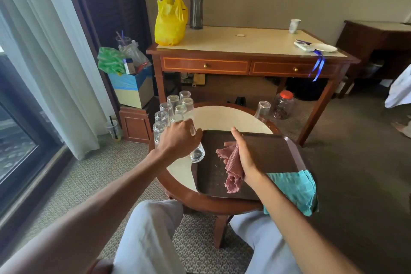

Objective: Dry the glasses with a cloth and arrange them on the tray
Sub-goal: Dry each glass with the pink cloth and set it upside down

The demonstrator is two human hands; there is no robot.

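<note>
My left hand [178, 138] is closed from above around one glass [196, 151], lifted just off the table at the left rim of the tray [278, 153]. The long axis of the glass tilts: one end, blurred and hidden under my fingers, points up and away from me, while the other end points down and toward me, hanging over the tray's edge. I cannot tell which end is the mouth.

My right hand [242, 158] lies to the right of the glass, near it but apart, over the tray. Its palm faces left, its thumb is raised, and its fingers are loosely curled on the pink cloth [232, 167], which hangs from the palm down to the tray floor. The open side of the cloth faces the glass, so I judge that the coming move is a short sideways carry of the glass rightward into the cloth. The left hand is the nearer, since it already has the glass.

Counts: one glass in hand; a cluster of inverted glasses [175, 109] at the left edge of the round table [222, 115], about nine visible, some partly hidden by my hand; one inverted glass [262, 110] alone at the far right edge; one tray, with no glass standing on it; one pink cloth; one teal cloth [295, 189] draped beyond the tray's near right corner.
</note>
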